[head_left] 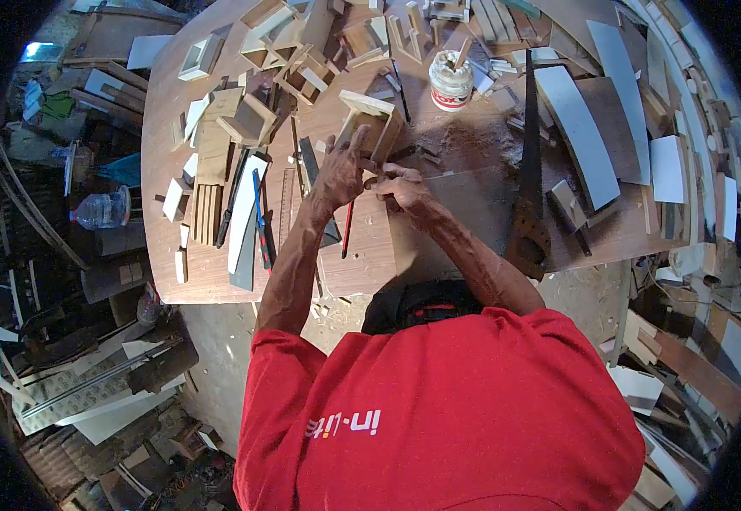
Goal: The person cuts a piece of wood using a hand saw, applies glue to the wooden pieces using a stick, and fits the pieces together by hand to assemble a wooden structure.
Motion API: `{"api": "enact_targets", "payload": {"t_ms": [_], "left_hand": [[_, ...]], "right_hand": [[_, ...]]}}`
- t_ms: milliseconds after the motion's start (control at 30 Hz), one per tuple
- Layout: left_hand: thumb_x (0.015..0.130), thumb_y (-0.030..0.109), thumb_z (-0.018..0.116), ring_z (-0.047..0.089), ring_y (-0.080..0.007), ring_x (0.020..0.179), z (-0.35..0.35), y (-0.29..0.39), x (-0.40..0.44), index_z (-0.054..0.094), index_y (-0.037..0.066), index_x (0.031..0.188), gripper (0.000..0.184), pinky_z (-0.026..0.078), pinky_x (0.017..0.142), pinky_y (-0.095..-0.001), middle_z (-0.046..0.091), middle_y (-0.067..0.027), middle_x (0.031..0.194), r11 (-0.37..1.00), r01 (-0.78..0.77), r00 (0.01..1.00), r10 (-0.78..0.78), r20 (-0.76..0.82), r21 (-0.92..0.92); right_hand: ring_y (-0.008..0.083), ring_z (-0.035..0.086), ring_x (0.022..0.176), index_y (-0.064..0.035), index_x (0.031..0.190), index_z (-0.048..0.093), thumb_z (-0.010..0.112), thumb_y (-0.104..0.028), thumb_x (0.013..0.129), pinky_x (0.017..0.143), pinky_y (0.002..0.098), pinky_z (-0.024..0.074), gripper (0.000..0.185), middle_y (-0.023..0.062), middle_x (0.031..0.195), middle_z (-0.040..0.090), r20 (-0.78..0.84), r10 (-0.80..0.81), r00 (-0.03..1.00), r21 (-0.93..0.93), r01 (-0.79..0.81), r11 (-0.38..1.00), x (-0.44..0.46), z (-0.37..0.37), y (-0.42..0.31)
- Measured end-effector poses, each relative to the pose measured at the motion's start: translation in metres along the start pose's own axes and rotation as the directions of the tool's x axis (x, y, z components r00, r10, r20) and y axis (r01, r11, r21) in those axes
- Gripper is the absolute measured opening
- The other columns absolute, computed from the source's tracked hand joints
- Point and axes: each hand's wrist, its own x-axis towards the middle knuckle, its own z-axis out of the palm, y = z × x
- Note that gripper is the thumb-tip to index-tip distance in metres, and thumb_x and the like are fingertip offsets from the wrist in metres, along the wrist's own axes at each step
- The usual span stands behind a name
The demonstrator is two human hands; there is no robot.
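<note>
A small open wooden box (380, 128) with pale edges stands tilted on the table in front of me. My left hand (342, 173) is on its near left side, fingers gripping the wall and partly reaching inside. At the near lower corner of the box, my right hand (404, 187) has its fingers pinched together; whatever they hold is hidden. Below the hands lies a red pencil-like stick (348, 228). A dark flat strip (311, 166) rests beside my left wrist.
On the brown table (370, 268), a white jar (450, 85) with a stick in it stands beyond sawdust. A handsaw (530, 179) lies to the right, near white curved boards (576, 132). Several wooden boxes (306, 72) and a blue pen-like tool (259, 209) are left.
</note>
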Motion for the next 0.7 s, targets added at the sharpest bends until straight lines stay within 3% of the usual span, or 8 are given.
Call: {"api": "enact_targets", "payload": {"t_ms": [67,167,233,367,433,567,667,700], "left_hand": [[0.067,0.009,0.073,0.042,-0.0364,0.126,-0.003,0.000,0.001,0.023,0.005,0.144,0.092,0.019,0.108,-0.0582,0.051,-0.0183,0.131,0.996,-0.039,0.999,0.038,0.008,0.075],[0.067,0.008,0.072,0.038,-0.0342,0.130,-0.009,0.003,0.005,0.025,0.006,0.144,0.090,0.019,0.108,-0.0580,0.047,-0.0173,0.136,0.983,0.139,0.978,-0.117,0.172,-0.122],[0.072,0.002,0.062,0.048,-0.0343,0.120,-0.010,0.005,0.003,0.031,0.001,0.141,0.076,0.019,0.107,-0.0601,0.066,-0.0115,0.109,0.999,0.037,0.994,-0.034,0.102,-0.020],[0.071,0.000,0.059,0.049,-0.0365,0.120,-0.002,0.000,0.003,0.028,0.003,0.142,0.078,0.016,0.109,-0.0598,0.063,-0.0144,0.116,0.988,0.100,0.995,-0.099,0.016,-0.121],[0.068,-0.001,0.060,0.044,-0.0385,0.123,-0.008,0.002,0.003,0.024,0.004,0.142,0.083,0.018,0.109,-0.0596,0.053,-0.0203,0.127,0.994,0.070,0.997,-0.066,0.051,-0.090],[0.071,-0.002,0.058,0.045,-0.0381,0.124,-0.032,0.012,0.005,0.024,0.003,0.142,0.079,0.017,0.109,-0.0599,0.052,-0.0220,0.127,0.963,0.118,0.984,-0.080,0.161,-0.242],[0.071,0.001,0.060,0.052,-0.0382,0.115,-0.027,0.009,0.011,0.028,0.001,0.140,0.076,0.030,0.106,-0.0541,0.058,-0.0213,0.119,0.960,-0.027,0.999,0.020,-0.027,-0.280],[0.078,0.005,0.058,0.054,-0.0338,0.113,-0.030,0.015,0.017,0.034,0.002,0.137,0.064,0.036,0.102,-0.0492,0.058,-0.0204,0.120,0.864,0.034,0.998,-0.054,-0.026,-0.502]], "right_hand": [[0.0075,0.050,0.066,-0.0034,0.105,0.065,0.064,-0.009,0.080,0.061,0.0230,0.0371,0.025,-0.0020,0.074,0.058,0.006,-0.005,1.000,0.013,0.005,1.000,-0.004,0.001,-0.008],[0.0072,0.049,0.067,-0.0033,0.107,0.064,0.064,-0.008,0.080,0.061,0.0229,0.0374,0.028,-0.0023,0.075,0.057,0.046,-0.030,0.998,0.010,0.029,1.000,-0.010,0.003,-0.016],[0.0075,0.050,0.067,-0.0020,0.112,0.061,0.063,-0.007,0.080,0.061,0.0224,0.0377,0.033,-0.0010,0.080,0.058,0.047,-0.039,0.998,0.052,0.037,0.998,-0.017,0.005,-0.023],[0.0090,0.052,0.069,-0.0007,0.117,0.058,0.063,-0.004,0.078,0.062,0.0227,0.0404,0.039,0.0023,0.086,0.062,0.061,-0.157,0.986,0.195,0.142,0.970,-0.018,-0.003,-0.021],[0.0129,0.054,0.064,0.0029,0.114,0.057,0.064,-0.003,0.072,0.061,0.0258,0.0436,0.042,0.0069,0.086,0.063,-0.052,-0.222,0.974,0.345,0.226,0.911,-0.013,-0.011,-0.017],[0.0119,0.055,0.073,-0.0005,0.130,0.045,0.059,0.001,0.078,0.061,0.0248,0.0444,0.054,0.0087,0.098,0.065,-0.143,-0.237,0.961,0.317,0.271,0.909,0.015,-0.041,-0.003],[0.0098,0.054,0.072,-0.0030,0.131,0.045,0.056,-0.002,0.083,0.054,0.0238,0.0426,0.049,0.0078,0.098,0.065,-0.169,-0.119,0.978,0.227,0.156,0.961,0.006,-0.035,-0.031],[0.0098,0.054,0.072,-0.0030,0.131,0.045,0.056,-0.002,0.083,0.054,0.0238,0.0426,0.049,0.0078,0.098,0.065,-0.175,-0.120,0.977,0.232,0.159,0.960,0.011,-0.037,-0.031]]}}
